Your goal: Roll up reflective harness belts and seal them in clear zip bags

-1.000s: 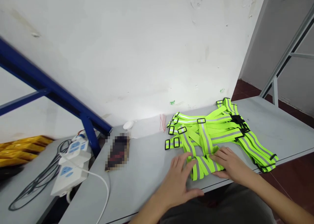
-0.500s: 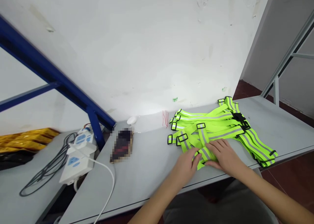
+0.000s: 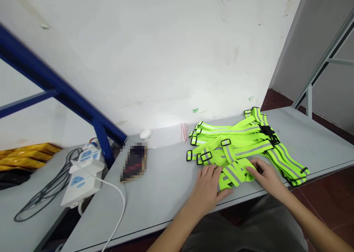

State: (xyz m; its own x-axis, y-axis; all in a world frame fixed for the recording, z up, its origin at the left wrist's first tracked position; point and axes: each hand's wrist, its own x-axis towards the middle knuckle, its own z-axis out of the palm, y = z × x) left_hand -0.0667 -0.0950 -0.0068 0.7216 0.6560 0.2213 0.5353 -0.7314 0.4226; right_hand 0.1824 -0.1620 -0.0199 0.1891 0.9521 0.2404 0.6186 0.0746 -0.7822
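Note:
A neon-yellow reflective strap (image 3: 233, 174) with grey stripes lies folded into a small bundle at the table's front edge. My left hand (image 3: 208, 187) grips its left side, fingers at the far corner and thumb along the near edge. At the bundle's right, my right hand (image 3: 267, 178) pinches a raised loop of the band between thumb and fingers. Behind it lies a pile of matching reflective straps (image 3: 238, 134), with black slider buckles at the left and a black clip buckle (image 3: 269, 134) at the right. The fingertips of my right hand are partly hidden by the band.
The grey table (image 3: 166, 193) meets a white wall. Left of the straps are a clear plastic bag (image 3: 168, 136) with red lines, a white round object (image 3: 145, 134) and a pixelated item (image 3: 134, 163). Further left are power strips (image 3: 83, 182), a white cable (image 3: 123, 204) and a blue frame (image 3: 63, 97).
My right hand has moved right, drawing a loop of the band out from the bundle. My left hand has turned flatter over the left side. The view has shifted slightly.

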